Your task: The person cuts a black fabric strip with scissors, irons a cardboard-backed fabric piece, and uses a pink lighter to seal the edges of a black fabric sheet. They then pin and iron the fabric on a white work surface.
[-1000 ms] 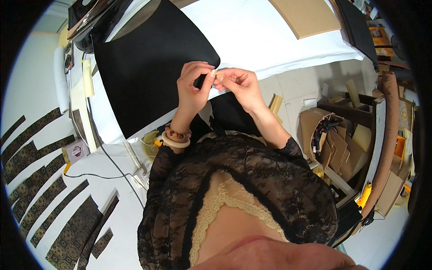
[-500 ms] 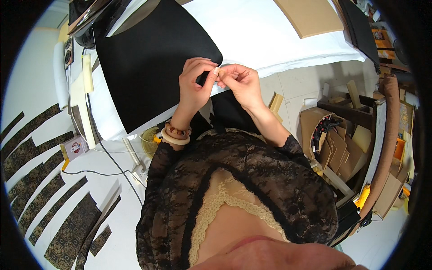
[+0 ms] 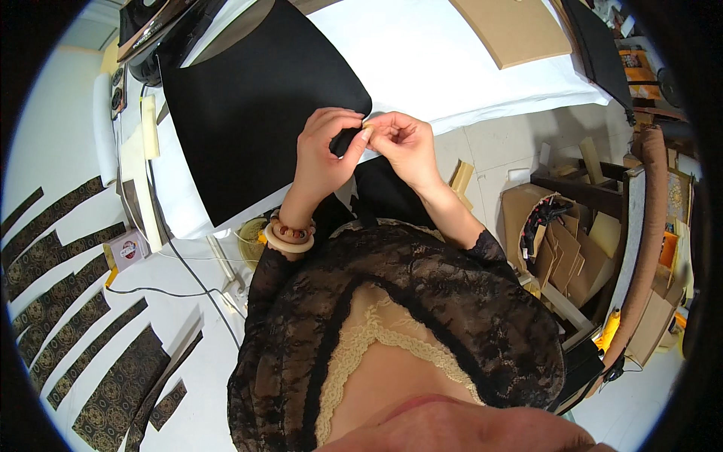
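A large black sheet [image 3: 248, 113] with curved edges lies on the white-covered table [image 3: 422, 56]. At its right corner my left hand [image 3: 325, 151] and my right hand [image 3: 403, 147] meet, thumbs and forefingers pinched together. The sheet's rounded corner reaches to just behind the fingertips. Whatever lies between them is too small and hidden to name; I cannot tell whether the sheet's edge is held. Bead and pale ring bracelets [image 3: 288, 235] circle my left wrist.
A tan board [image 3: 516, 34] lies at the table's far right. Patterned dark fabric pieces [image 3: 124, 384] are spread at the left, with a black cable [image 3: 188, 264] nearby. At right stand a carton of cardboard scraps [image 3: 561, 248] and a brown roll [image 3: 640, 248].
My left hand has shifted slightly left and down, and its wrist has turned a little. The fingertips of both hands stay together; the black sheet lies almost as before.
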